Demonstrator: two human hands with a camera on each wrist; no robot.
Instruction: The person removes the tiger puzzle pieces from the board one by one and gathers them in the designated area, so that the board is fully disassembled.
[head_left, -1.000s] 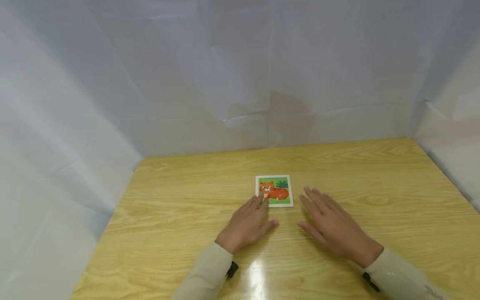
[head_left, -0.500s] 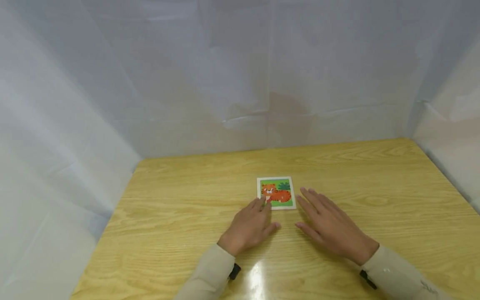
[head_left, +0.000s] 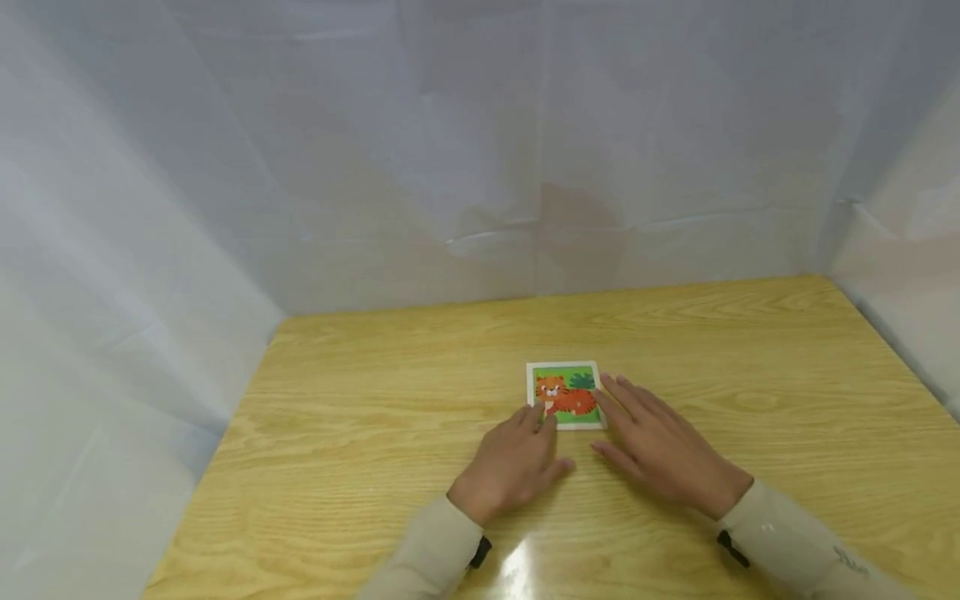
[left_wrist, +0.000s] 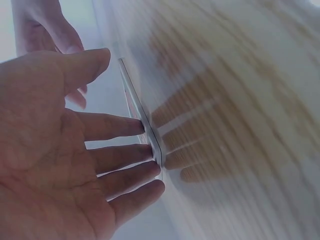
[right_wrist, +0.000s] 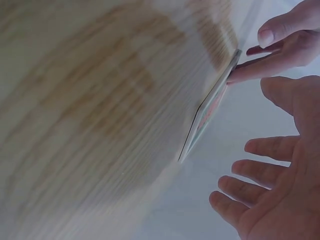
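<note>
A: Where is the tiger card (head_left: 567,398)?

B: Flat on the bench (head_left: 360,408), picture up, between the two hands.

A: Which way does it point?

B: Picture upright to the wearer. Tiger's head toward the person's left, body running right; green bush (head_left: 582,381) at the far right. Sides look about equal, so neither reads as a long axis. Far edge roughly parallel to the bench's back edge.

A: Hands?

B: Left hand (head_left: 510,467): fingers extended, spread, tips on the card's near left part, gripping nothing. Right hand (head_left: 671,454): fingers extended, spread, holding nothing; tips at the right edge, contact uncertain.
</note>
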